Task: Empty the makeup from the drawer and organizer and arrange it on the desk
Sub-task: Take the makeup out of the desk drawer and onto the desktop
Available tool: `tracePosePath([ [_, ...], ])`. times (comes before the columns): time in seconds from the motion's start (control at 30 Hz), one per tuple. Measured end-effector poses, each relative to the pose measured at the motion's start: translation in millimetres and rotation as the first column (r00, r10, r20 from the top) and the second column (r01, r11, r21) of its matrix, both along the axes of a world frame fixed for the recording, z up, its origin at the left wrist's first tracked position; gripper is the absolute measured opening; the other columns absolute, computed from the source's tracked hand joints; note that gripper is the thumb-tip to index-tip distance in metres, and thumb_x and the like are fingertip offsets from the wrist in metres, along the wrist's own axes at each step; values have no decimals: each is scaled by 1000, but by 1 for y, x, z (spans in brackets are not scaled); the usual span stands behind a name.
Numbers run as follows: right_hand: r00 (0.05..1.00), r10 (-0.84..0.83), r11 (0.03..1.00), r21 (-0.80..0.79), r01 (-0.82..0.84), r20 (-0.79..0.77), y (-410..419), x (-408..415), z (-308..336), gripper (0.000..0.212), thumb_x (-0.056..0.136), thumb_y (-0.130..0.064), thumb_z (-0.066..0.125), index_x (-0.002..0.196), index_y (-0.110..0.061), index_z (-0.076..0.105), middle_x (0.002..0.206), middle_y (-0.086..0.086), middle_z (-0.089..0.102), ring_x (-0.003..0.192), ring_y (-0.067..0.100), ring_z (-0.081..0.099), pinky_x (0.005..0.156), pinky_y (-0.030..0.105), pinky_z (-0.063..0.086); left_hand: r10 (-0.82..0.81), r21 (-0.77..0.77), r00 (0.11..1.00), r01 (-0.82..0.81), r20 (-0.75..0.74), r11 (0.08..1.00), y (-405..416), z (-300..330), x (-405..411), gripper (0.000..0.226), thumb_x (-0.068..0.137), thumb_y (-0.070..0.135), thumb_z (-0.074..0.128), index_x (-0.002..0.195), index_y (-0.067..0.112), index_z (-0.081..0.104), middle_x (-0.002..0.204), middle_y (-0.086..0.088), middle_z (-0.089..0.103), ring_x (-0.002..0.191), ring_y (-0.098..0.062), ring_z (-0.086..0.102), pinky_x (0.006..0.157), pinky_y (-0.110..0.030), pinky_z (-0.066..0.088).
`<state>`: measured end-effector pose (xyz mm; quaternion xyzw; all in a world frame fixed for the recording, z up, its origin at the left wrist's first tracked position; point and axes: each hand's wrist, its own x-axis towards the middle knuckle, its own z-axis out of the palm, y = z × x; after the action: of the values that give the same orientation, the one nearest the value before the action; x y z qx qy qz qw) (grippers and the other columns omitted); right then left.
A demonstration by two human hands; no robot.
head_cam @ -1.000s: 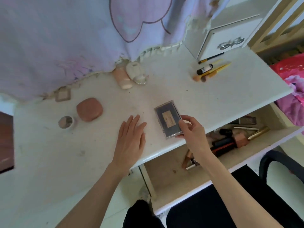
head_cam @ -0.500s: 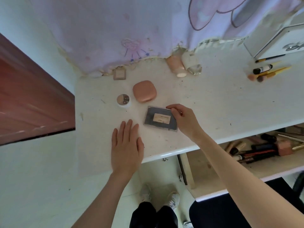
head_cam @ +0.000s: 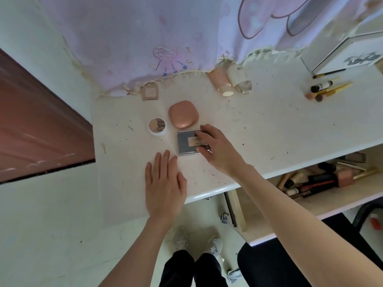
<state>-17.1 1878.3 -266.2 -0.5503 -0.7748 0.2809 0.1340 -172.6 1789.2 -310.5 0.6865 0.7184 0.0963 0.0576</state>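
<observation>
Gripping the grey rectangular palette by its right end, my right hand has its fingers curled over the far edge and the thumb at the near edge, with the case lying flat on the white desk. My left hand lies palm down at the palette's 7 o'clock, fingers straight and together, holding nothing. Just beyond the palette at 12 o'clock sits a rounded pink compact, almost touching it; at 10 o'clock stands a small round pot with a beige, sectioned top. Farther off at 11 o'clock a small square case lies under the hem of the lilac curtain. At 1 o'clock two tubes lie side by side. Brushes are grouped at 2 o'clock near a white organizer. The open drawer at 4 o'clock holds pencils, tubes and brushes.
</observation>
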Motion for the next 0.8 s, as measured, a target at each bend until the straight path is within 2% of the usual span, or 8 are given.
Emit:
tracePosePath([
  [0.17, 997, -77, 995, 61, 75, 17, -26, 20, 0, 51, 94, -29, 50, 141, -11, 39, 150, 11, 33, 142, 27, 23, 116, 41, 18, -14, -34, 999, 15, 32, 999, 0, 3, -2, 45, 90, 24, 30, 126, 8, 50, 139, -13, 47, 131, -31, 40, 110, -49, 28],
  [0.23, 991, -134, 990, 50, 134, -2, -51, 38, 5, 55, 94, -40, 43, 143, -16, 34, 152, 6, 29, 142, 20, 20, 116, 35, 13, -34, -61, 998, 37, 52, 997, -5, 8, -1, 50, 90, 26, 26, 132, 7, 45, 144, -16, 40, 134, -33, 35, 111, -51, 24],
  [0.3, 979, -204, 978, 32, 204, -16, -78, 61, 8, 57, 92, -45, 41, 143, -18, 36, 150, 2, 33, 139, 13, 25, 114, 31, 16, -93, -45, 993, 97, 72, 994, -14, 15, 5, 52, 90, 25, 24, 137, 8, 37, 148, -17, 32, 138, -33, 27, 112, -51, 19],
  [0.43, 943, -331, 943, -14, 331, 19, -121, 120, 6, 49, 93, -33, 53, 137, -15, 44, 142, 1, 44, 130, 16, 40, 110, 33, 30, -319, 74, 931, 310, 176, 948, -28, 38, 43, 41, 91, 19, 33, 130, 9, 40, 142, -16, 40, 135, -28, 31, 108, -44, 31],
  [0.53, 914, -396, 915, -52, 401, 83, -144, 168, -1, 41, 93, -24, 54, 133, -14, 49, 135, 1, 50, 125, 16, 45, 106, 24, 29, -485, 120, 824, 472, 291, 873, -35, 43, 92, 34, 90, 15, 35, 122, 10, 46, 122, -10, 55, 114, -19, 49, 95, -31, 46],
  [0.6, 903, -400, 908, -66, 414, 158, -151, 201, -9, 37, 93, -18, 54, 130, -12, 53, 127, 4, 56, 122, 19, 48, 102, 20, 28, -557, 73, 748, 573, 361, 816, -42, 36, 131, 34, 89, 16, 34, 121, 10, 48, 113, -6, 58, 102, -15, 54, 85, -26, 48],
  [0.67, 894, -378, 905, -110, 411, 239, -150, 234, -19, 34, 94, -16, 51, 128, -11, 54, 124, 5, 58, 120, 21, 49, 102, 24, 32, -593, -24, 704, 652, 392, 758, -45, 23, 169, 37, 91, 18, 34, 123, 10, 50, 114, -4, 58, 101, -16, 58, 81, -27, 51],
  [0.8, 866, -278, 896, -212, 390, 416, -125, 292, -42, 36, 95, -18, 45, 130, -11, 51, 125, 10, 56, 117, 29, 48, 98, 38, 39, -480, -294, 757, 629, 444, 720, -29, -18, 238, 40, 97, 22, 37, 137, 19, 37, 124, -1, 47, 103, -14, 53, 87, -32, 48],
])
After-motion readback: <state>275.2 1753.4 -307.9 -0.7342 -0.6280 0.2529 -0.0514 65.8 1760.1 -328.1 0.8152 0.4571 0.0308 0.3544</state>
